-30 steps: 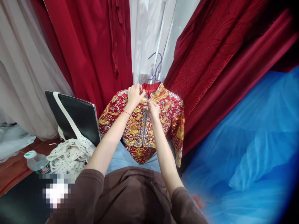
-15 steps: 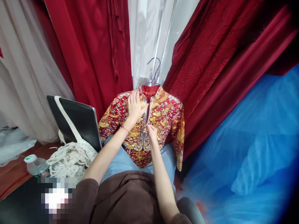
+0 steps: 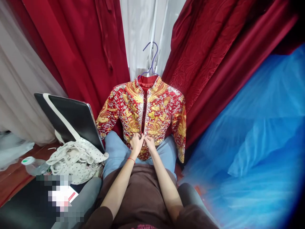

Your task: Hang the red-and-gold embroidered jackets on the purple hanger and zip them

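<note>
A red jacket (image 3: 158, 109) with gold and silver embroidery hangs on a purple hanger (image 3: 154, 58) and rests against my knees. Its stand collar and upper front are parted, leaving a dark gap down the middle. My left hand (image 3: 136, 142) pinches the front edge near the lower end of that gap. Beside it, my right hand (image 3: 150, 143) pinches the opposite edge, the fingertips of both hands almost meeting. Whatever small fastening lies between the fingers is hidden. Below the hands the hem lies over my light blue trousers (image 3: 113, 144).
Red curtains (image 3: 95, 47) hang on both sides behind the jacket. To the left are a black chair back (image 3: 69, 114), a dotted white cloth bag (image 3: 76, 159) and a plastic bottle (image 3: 34, 165). Blue tulle (image 3: 257, 146) spreads along the right.
My left hand has moved from flat on the jacket's upper chest down to the lower front, its fingers now closed. My right hand is lower too, and the front gap reaches further down.
</note>
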Demonstrator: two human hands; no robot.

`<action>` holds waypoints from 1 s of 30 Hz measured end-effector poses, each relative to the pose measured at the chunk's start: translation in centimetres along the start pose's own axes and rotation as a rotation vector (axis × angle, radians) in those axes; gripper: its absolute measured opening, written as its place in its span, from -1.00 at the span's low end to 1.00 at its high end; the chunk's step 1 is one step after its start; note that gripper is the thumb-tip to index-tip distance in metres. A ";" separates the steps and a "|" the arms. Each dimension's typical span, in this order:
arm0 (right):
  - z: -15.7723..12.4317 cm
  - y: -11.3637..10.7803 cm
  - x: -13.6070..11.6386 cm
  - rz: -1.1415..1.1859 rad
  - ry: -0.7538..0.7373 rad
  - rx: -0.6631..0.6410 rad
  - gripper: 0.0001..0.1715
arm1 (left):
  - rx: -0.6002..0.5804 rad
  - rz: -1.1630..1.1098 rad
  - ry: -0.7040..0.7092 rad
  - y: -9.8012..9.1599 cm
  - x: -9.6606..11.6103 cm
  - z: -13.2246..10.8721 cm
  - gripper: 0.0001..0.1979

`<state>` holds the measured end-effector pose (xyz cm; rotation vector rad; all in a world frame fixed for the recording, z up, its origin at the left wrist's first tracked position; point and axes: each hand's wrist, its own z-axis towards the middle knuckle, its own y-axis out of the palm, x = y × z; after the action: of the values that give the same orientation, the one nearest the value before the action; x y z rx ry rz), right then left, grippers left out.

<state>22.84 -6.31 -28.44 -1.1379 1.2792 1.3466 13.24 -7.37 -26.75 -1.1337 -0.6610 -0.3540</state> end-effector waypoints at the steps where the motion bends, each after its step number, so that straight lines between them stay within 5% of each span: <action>1: -0.2 0.0 0.3 -0.007 0.002 -0.008 -0.51 | -0.043 0.028 0.011 -0.1 -0.2 -0.2 -0.71; 11: -0.7 0.1 2.7 -0.161 0.037 0.005 -0.63 | -0.129 0.130 -0.031 -1.0 -1.3 0.2 -0.71; 19: -0.6 0.5 5.4 -0.291 0.162 0.043 -0.60 | -0.063 0.152 -0.141 -2.3 -3.7 0.7 -0.71; 30: -0.7 1.6 5.5 -0.417 0.149 0.035 -0.65 | -0.003 0.078 -0.176 -2.8 -5.0 1.1 -0.68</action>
<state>20.54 -6.93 -33.67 -1.4095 1.0855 0.9414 7.50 -7.77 -27.69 -1.1990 -0.7677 -0.1903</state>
